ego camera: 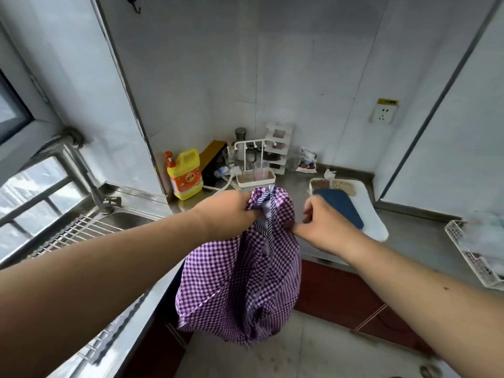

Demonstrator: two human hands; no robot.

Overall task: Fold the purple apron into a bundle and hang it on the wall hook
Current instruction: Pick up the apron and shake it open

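Observation:
The purple checked apron (240, 279) hangs in the air in front of the counter corner, gathered at its top into a loose bundle with striped straps showing. My left hand (226, 211) grips the gathered top and holds the whole weight. My right hand (324, 227) is just right of the top, fingers curled, its thumb touching the cloth's edge. A dark wall hook (135, 5) sits high on the wall at the upper left, far above both hands.
A steel sink (122, 219) with a wire rack lies at left. A yellow detergent bottle (185, 174), a white drying stand (255, 162) and jars fill the corner. A white cutting board (368, 203) and a white basket (474, 252) are at right.

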